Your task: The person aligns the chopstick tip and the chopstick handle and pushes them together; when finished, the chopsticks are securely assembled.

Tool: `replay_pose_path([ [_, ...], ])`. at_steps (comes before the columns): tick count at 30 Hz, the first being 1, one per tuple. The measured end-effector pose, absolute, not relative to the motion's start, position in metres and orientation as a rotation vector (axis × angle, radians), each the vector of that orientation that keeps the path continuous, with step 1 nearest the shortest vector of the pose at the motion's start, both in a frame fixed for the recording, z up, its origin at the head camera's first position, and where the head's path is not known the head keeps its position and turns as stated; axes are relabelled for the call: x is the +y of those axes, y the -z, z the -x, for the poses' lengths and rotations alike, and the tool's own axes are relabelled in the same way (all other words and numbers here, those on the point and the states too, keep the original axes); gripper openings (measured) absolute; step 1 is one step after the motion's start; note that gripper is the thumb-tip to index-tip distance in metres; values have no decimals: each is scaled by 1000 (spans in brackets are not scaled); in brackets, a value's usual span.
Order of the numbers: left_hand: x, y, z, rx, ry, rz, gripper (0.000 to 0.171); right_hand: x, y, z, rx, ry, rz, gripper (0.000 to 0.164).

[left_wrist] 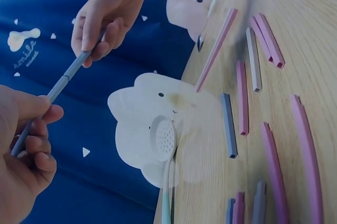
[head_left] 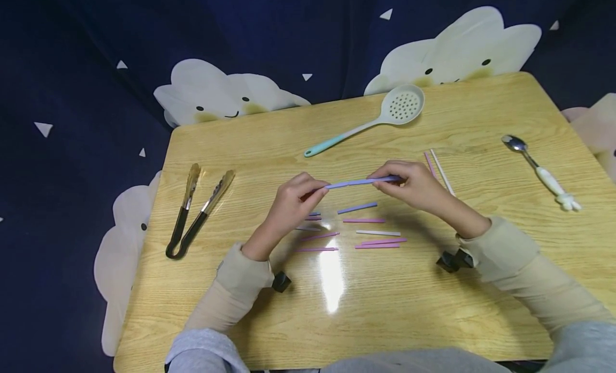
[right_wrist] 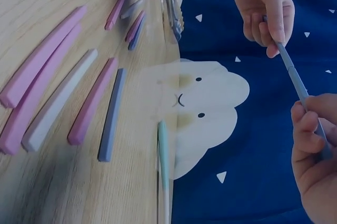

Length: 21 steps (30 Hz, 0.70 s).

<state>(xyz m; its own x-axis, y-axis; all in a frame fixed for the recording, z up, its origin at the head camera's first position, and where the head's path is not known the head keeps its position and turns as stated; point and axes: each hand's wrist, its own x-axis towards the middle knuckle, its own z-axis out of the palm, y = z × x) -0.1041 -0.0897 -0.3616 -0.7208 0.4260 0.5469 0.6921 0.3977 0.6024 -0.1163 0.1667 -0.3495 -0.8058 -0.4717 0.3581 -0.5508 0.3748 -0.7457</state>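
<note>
Both hands hold a slim blue plastic stick [head_left: 348, 184] level above the table, one at each end. A seam near its middle shows two lengths meeting end to end. My left hand [head_left: 295, 200] pinches the left part between thumb and fingers. The right part is in the grip of my right hand [head_left: 411, 184]; the left wrist view shows the stick [left_wrist: 62, 83] running between both hands. Below, another blue stick [head_left: 357, 208], pink sticks [head_left: 364, 220] and a white stick [head_left: 378, 233] lie on the table. My left hand partly hides several sticks.
Black-handled tongs [head_left: 192, 218] lie at the left. A slotted spoon [head_left: 356, 128] with a turquoise handle is at the back. Toward the right lie a spoon [head_left: 541, 172] and a pink and a white stick [head_left: 443, 172]. A cloud-patterned curtain [head_left: 289, 36] hangs behind the table.
</note>
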Motion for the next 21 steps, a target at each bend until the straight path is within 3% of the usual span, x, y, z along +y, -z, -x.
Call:
replay_pose_path([
  [21,-87,358,102,-2261,1362,1010,8,165,338,108,-2509,-1461,-971,15],
])
